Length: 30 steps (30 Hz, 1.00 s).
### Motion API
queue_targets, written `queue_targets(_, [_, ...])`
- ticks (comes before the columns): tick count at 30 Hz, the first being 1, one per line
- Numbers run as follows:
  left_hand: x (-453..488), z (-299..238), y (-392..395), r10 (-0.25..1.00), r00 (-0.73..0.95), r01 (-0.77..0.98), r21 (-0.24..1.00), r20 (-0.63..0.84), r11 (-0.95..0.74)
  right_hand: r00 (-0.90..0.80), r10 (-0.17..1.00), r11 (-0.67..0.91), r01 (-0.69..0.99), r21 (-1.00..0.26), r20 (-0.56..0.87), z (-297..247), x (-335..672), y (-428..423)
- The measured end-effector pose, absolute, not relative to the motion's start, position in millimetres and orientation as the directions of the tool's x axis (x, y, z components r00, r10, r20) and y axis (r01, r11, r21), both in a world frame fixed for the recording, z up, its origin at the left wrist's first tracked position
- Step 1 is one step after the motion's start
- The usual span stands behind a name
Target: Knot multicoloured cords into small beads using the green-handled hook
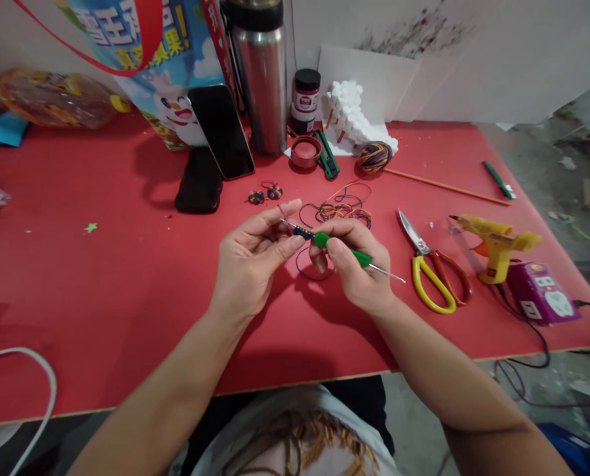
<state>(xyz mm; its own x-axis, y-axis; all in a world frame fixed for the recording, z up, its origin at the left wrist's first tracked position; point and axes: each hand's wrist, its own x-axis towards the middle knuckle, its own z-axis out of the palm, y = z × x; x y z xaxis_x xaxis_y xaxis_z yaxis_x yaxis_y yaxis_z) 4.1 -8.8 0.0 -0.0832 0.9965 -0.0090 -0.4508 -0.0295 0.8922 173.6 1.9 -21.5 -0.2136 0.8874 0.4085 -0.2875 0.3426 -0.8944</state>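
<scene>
My right hand (357, 261) is closed round the green handle of a crochet hook (344, 251), whose thin metal end sticks out to the right. Dark stitches of a small crochet piece (302, 233) sit on the hook's left end. My left hand (255, 254) pinches that piece between thumb and fingers, with a strand of yarn running over its fingers. Loose multicoloured yarn (342, 210) lies tangled just beyond my hands, leading towards a yarn ball (374, 157). Two small crocheted pieces (265, 193) rest on the table behind my left hand.
On the red table (101, 317), scissors (431, 264), a yellow glue gun (496, 241) and a purple box (543, 291) lie to the right. A phone (221, 132), a steel flask (261, 79), a jar (305, 99) and a green cutter (327, 155) stand or lie at the back.
</scene>
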Motion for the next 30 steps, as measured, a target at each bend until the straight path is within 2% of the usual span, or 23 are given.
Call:
queue_targets(4, [3.1, -0.9, -8.4, 0.996, -0.091, -0.445, 0.895, -0.004, -0.037, -0.208, 0.878, 0.393, -0.202, -0.897, 0.432, -22.4, 173.9, 0.1])
queue_targets(21, [3.1, -0.5, -8.6, 0.995, -0.101, -0.421, 0.906, -0.003, -0.04, -0.222, 0.805, 0.555, -0.046, -0.83, 0.551, -30.6, 176.1, 2.0])
queue_targets(30, [3.4, 0.9, -3.8, 0.992, -0.128, -0.454, 0.89, -0.014, -0.046, -0.243, 0.799, 0.567, -0.001, -0.824, 0.55, -23.2, 181.2, -2.1])
